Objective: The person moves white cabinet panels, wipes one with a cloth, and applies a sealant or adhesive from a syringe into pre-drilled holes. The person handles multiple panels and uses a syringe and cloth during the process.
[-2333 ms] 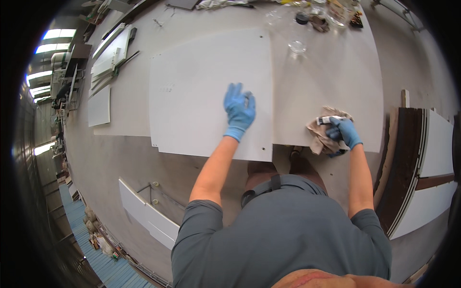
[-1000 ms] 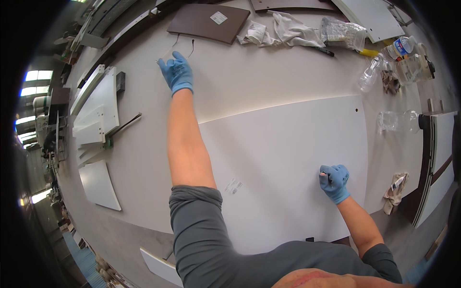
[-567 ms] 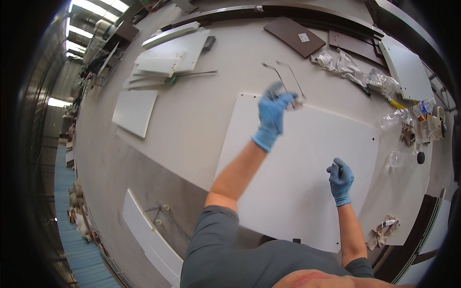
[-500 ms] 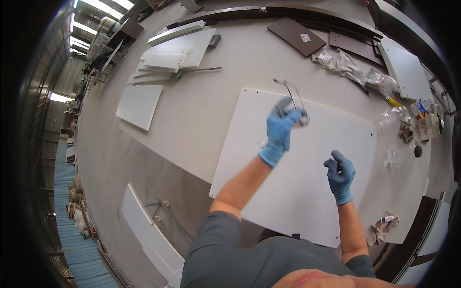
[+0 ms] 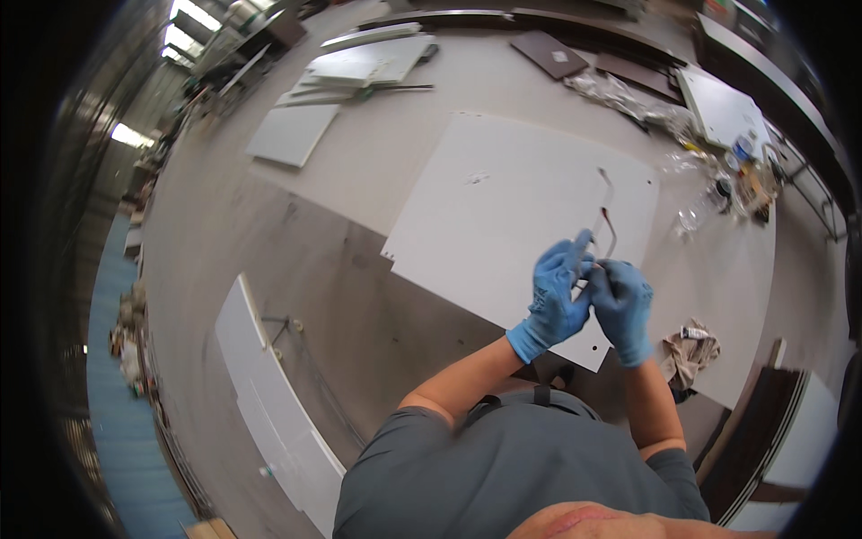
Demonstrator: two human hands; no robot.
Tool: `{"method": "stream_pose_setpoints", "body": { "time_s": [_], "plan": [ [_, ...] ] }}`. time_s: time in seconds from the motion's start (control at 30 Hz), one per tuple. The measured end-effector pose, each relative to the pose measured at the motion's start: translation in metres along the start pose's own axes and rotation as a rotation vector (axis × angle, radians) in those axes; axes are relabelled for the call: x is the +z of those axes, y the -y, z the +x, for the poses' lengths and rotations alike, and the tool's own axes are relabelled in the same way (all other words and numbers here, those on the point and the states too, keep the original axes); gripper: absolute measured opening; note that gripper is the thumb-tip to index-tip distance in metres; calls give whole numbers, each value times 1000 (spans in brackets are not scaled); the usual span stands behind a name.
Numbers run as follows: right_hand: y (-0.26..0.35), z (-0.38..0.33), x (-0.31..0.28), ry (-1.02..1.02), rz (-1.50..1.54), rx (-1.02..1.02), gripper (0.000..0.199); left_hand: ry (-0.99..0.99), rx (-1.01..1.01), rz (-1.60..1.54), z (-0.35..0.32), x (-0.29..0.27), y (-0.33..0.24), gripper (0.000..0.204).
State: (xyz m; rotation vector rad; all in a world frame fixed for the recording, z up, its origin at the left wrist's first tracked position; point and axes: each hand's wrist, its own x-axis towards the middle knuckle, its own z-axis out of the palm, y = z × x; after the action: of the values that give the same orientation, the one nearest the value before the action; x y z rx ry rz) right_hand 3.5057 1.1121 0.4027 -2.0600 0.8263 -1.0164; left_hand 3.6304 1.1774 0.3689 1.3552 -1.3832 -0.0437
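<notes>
Your left hand (image 5: 555, 304) had its fingers bent around the eyeglasses (image 5: 614, 237) above the white panel (image 5: 503, 211); whether the curled fingers of your right hand (image 5: 626, 304) gripped, I couldn't tell. They looked light, fragile, best held at the bridge.

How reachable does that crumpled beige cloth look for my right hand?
Probably yes: the crumpled beige cloth lies to the right of the blue-gloved right hand, with nothing visible between them.
</notes>
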Motion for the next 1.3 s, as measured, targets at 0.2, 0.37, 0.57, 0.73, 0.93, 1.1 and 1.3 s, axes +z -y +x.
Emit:
{"method": "stream_pose_setpoints", "body": {
  "time_s": [0.2,0.37,0.57,0.73,0.93,1.1,1.3],
  "plan": [
    [43,-13,-71,156,-206,-339,10,-262,-462,-226,-26,-46,-17,52],
    [100,-10,-110,338,-31,-467,5,-81,-521,-533,-16,-85,-22,49],
    [139,7,-104,308,136,-580,9,7,-441,-926,-8,-120,-44,37],
    [121,7,-90,333,195,-579,13,53,-277,-890,-14,-133,-31,52],
    [104,-26,-105,88,149,-480,13,287,-211,-1146,10,-114,-21,60],
    [114,-59,-137,-95,6,-258,13,639,-390,-1464,46,-78,-27,56],
    [124,-122,-178,-378,-71,-65,5,661,-363,-1143,46,-15,-69,37]
  ]
}}
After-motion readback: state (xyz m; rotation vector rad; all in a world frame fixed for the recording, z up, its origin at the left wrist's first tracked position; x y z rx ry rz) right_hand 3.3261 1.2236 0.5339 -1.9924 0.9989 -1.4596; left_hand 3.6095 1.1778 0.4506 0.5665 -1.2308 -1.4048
